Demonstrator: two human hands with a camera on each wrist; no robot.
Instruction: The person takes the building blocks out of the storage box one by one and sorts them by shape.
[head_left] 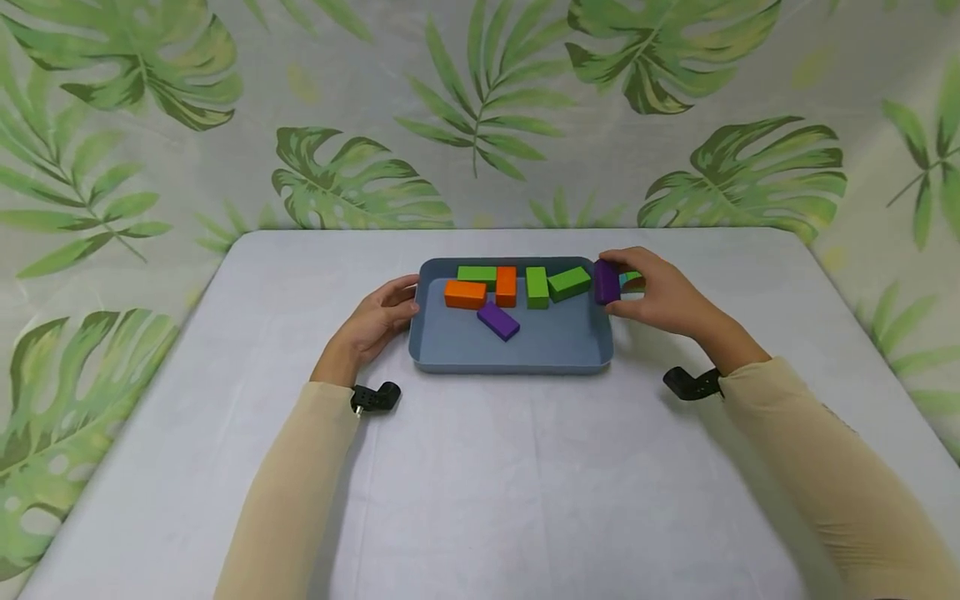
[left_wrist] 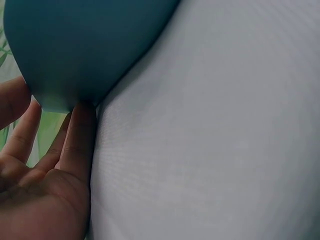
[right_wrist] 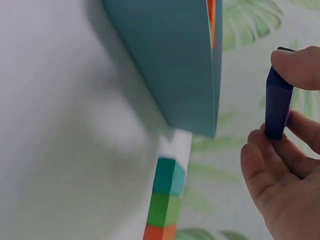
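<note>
My right hand pinches a purple block between thumb and fingers, just above the right rim of a shallow blue-grey tray. In the right wrist view the block is held apart from the tray's end wall. My left hand touches the tray's left end with fairly straight fingers. Inside the tray lie another purple block, two orange blocks and several green blocks.
Right of the tray, partly hidden by my right hand, a teal block, a green block and an orange block sit in a row on the white-covered table. A leaf-patterned cloth hangs behind the table.
</note>
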